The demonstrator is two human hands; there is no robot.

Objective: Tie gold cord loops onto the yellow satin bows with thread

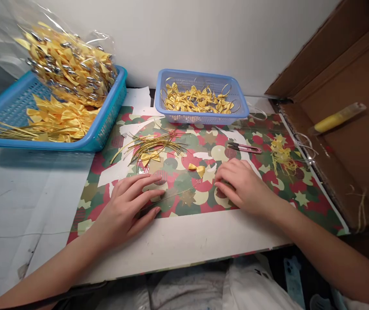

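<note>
Both hands are lying flat on the patterned worktop point(268, 202). The left hand point(129, 206) is spreading its fingers point(146, 181) apart over a thin gold wire point(174, 196), gripping nothing. The right hand point(242, 185) is keeping its fingers together, palm down. A small yellow bow point(197, 168) is lying just beyond the fingertips, between both hands.

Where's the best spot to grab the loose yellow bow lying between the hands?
Probably pinch the bow at its narrow centre knot, coming from above with the right hand, which is nearest. It lies flat on the patterned paper, apart from the gold wires, and its wings spread sideways, so the middle gives the firmest hold.
</note>
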